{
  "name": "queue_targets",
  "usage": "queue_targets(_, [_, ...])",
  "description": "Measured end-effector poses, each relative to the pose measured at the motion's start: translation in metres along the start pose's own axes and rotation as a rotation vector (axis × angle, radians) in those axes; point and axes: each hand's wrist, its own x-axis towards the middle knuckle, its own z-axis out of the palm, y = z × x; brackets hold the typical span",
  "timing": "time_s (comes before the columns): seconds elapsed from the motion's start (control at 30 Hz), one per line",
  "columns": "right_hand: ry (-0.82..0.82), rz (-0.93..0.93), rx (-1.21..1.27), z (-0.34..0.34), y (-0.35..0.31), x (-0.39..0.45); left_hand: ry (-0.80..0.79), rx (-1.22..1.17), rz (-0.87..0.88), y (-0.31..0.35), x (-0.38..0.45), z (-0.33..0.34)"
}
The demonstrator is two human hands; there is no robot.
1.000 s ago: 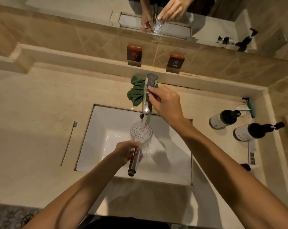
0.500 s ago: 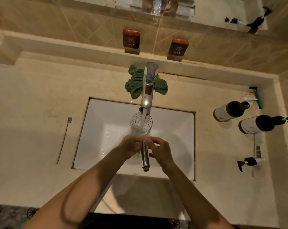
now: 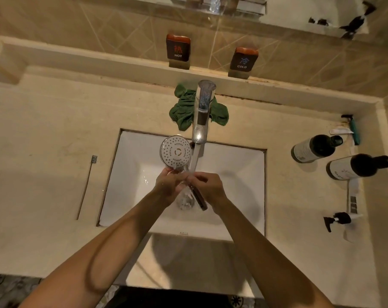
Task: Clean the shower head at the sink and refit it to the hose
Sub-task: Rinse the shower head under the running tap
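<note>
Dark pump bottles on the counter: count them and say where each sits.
3, all right of the sink: two large dark pump bottles lying near the back, one small bottle nearer the front. None seem hidden.

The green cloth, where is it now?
In the head view, the green cloth lies crumpled on the counter behind the sink, at the base of the tap, below the HOT sign.

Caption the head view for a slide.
Both hands, left hand and right hand, rinse round white shower head under chrome faucet.
</note>
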Motion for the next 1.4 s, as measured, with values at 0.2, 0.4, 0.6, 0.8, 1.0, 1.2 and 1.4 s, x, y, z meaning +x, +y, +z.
queue_targets(0.2, [0.009, -0.014, -0.025, 0.008, -0.003, 0.011, 0.028, -0.014, 0.05, 0.005, 0.002, -0.009])
queue_targets(0.4, [0.051, 0.025, -0.06, 0.016, 0.001, 0.016, 0.07, -0.004, 0.038, 0.003, 0.001, -0.018])
queue_targets(0.6, [0.172, 0.084, -0.145, 0.017, 0.01, 0.017, 0.063, 0.008, 0.009, -0.005, 0.001, -0.02])
queue_targets(0.8, [0.128, 0.104, -0.183, 0.009, 0.019, 0.007, 0.059, -0.05, 0.044, -0.008, -0.002, -0.01])
queue_targets(1.0, [0.004, 0.23, 0.212, -0.009, 0.025, 0.001, 0.11, -0.173, 0.17, 0.005, 0.001, -0.002])
queue_targets(1.2, [-0.009, 0.219, 0.421, -0.017, 0.022, -0.004, 0.062, -0.242, 0.139, 0.002, 0.002, 0.006])
queue_targets(1.4, [-0.038, 0.136, 0.283, -0.034, 0.023, -0.014, -0.047, -0.164, 0.078, -0.02, -0.001, 0.007])
